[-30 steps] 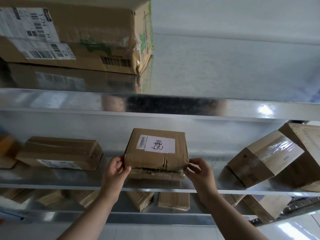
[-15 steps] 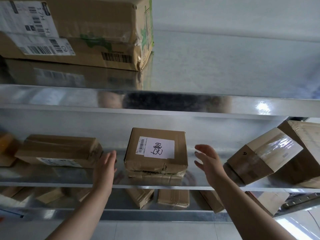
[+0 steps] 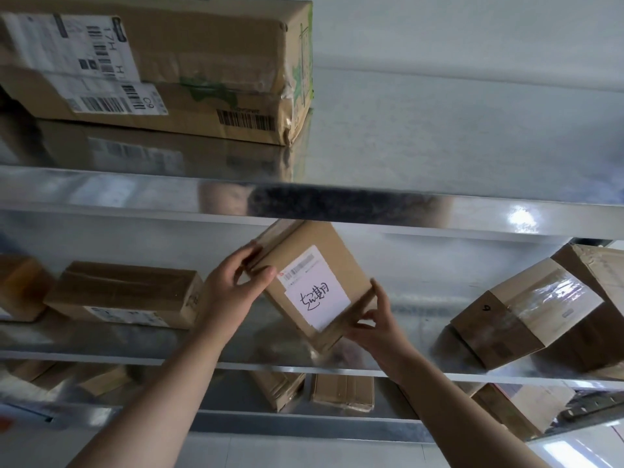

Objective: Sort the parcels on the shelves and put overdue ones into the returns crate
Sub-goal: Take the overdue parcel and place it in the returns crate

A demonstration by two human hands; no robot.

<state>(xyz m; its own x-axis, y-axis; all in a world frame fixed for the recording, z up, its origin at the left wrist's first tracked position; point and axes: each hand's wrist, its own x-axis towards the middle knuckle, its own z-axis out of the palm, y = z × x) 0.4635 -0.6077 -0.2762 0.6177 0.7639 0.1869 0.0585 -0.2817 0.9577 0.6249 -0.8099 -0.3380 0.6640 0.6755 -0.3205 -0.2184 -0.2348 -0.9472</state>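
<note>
A small brown cardboard parcel [image 3: 314, 265] with a white handwritten label is lifted off the middle metal shelf [image 3: 236, 361] and tilted, its upper corner near the shelf above. My left hand [image 3: 233, 288] grips its upper left edge, thumb on the face. My right hand [image 3: 374, 319] pinches its lower right corner. Both forearms reach up from the bottom of the view. No returns crate shows.
A flat brown box [image 3: 125, 292] lies left of the held parcel. Two taped boxes [image 3: 526, 309] lean at the right of the same shelf. A large labelled carton [image 3: 189, 69] sits on the top shelf [image 3: 439, 204]. More parcels [image 3: 341, 391] lie on the shelf below.
A second ago both hands touched the parcel on the shelf, then drew apart. Now they hold it again, raised and rotated so its label slants.
</note>
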